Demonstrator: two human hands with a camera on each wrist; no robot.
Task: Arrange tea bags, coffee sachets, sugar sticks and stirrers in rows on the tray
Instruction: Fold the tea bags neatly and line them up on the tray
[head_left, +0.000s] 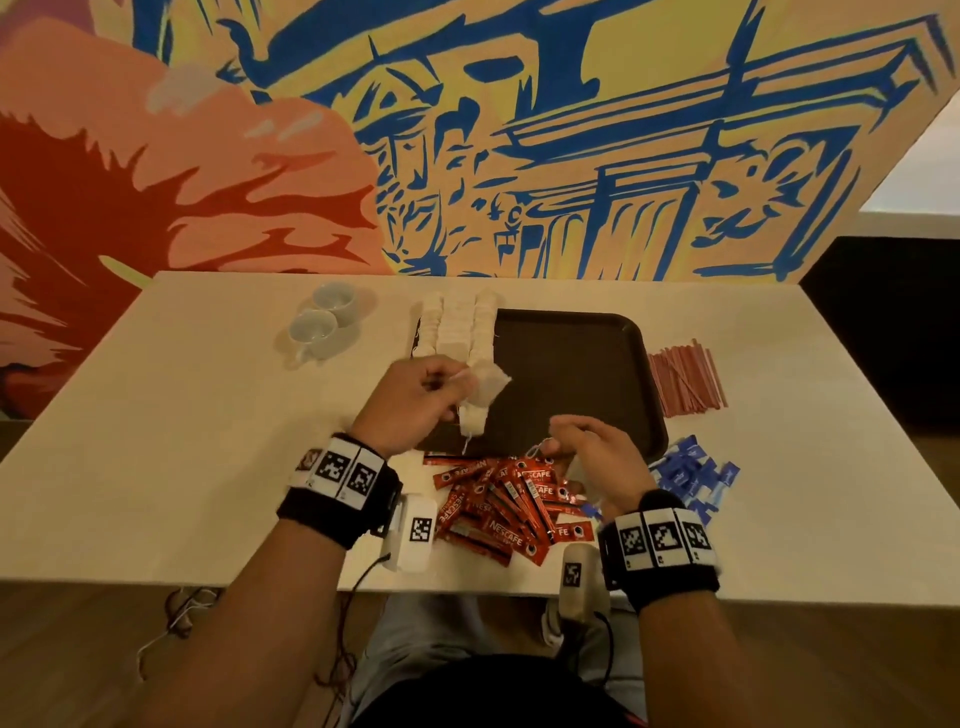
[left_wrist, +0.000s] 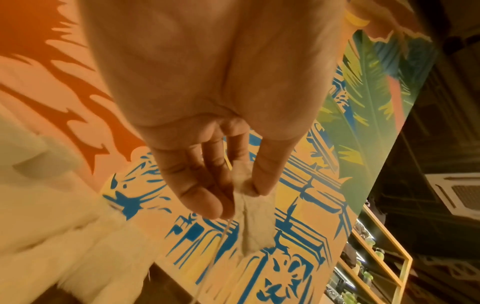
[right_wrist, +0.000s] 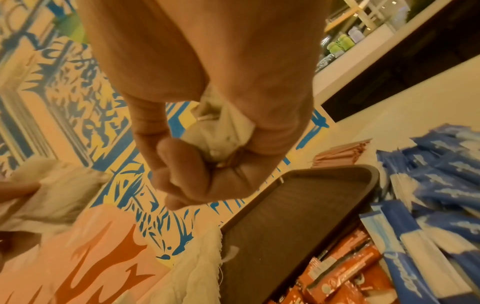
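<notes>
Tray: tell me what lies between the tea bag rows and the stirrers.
In the head view, only the tray's bare dark floor lies between the tea bag rows on its left side and the stirrers on the table beyond its right rim.

A pale table (head_left: 182, 441) carries a dark tray (head_left: 613, 374) and two white cups (head_left: 322, 325) at its far left. Red stirrers (head_left: 685, 379), blue sugar sticks (head_left: 691, 475) and red coffee sachets (head_left: 504, 499) lie beside the tray.
</notes>
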